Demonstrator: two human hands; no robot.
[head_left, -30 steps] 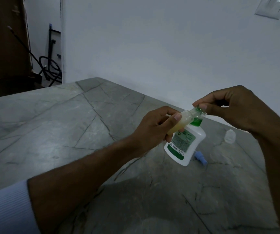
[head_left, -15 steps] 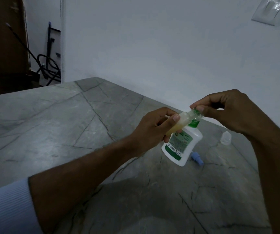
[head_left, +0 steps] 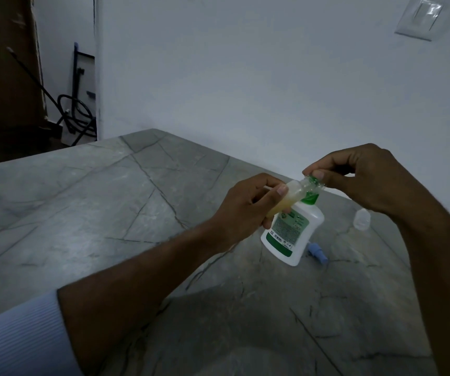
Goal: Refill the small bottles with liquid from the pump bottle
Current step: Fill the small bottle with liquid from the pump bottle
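Observation:
My left hand [head_left: 248, 207] grips a small clear bottle [head_left: 293, 192] with yellowish liquid in it, tilted with its neck pointing up and right. My right hand [head_left: 359, 177] pinches the bottle's neck end [head_left: 313, 183] between thumb and fingertips; whether a cap sits there I cannot tell. Right behind it stands the white pump bottle [head_left: 291, 232] with a green label and green collar, its pump head hidden by the small bottle and my fingers. Another small clear bottle [head_left: 361, 219] stands on the table to the right.
A small blue cap or nozzle [head_left: 316, 252] lies on the grey stone table [head_left: 110, 213] beside the pump bottle. A white wall runs along the table's far edge. Dark cables and a stand sit on the floor at the far left.
Both hands and the small bottle keep their hold; the view has shifted slightly, so they sit a little lower and left in frame. My right fingers have turned slightly at the neck.

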